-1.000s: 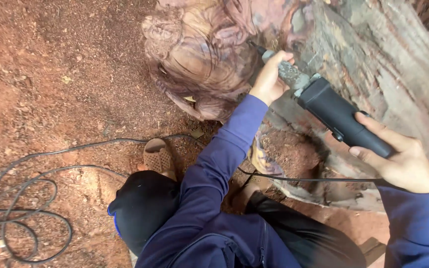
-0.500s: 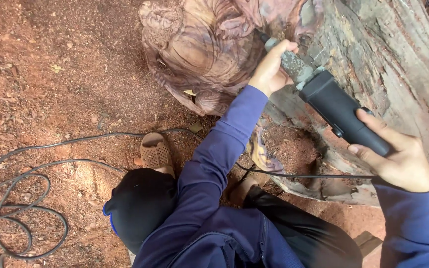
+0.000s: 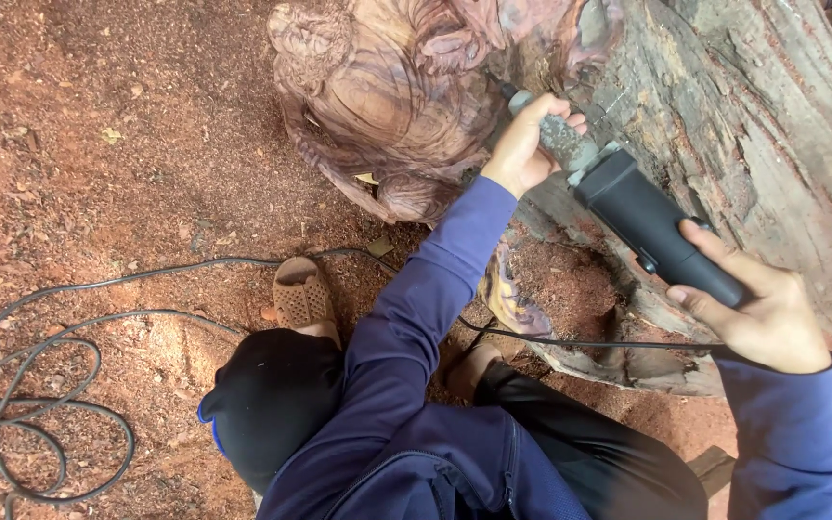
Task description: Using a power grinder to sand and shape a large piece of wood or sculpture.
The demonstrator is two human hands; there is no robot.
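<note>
Left hand shifted along carved wood; both hands' fingers clamp grinder; sawdust floor.

View: single head-worn camera, looked steeply down over the wearer's own arms and lap.
Facing: toward the carved log at upper right, red sawdust ground at left.
Distance: close; left hand and right hand on the power tool sat within arm's reach.
Lower edge: knee, sandal, coiled cable.
Shared view: only one view supplied.
</note>
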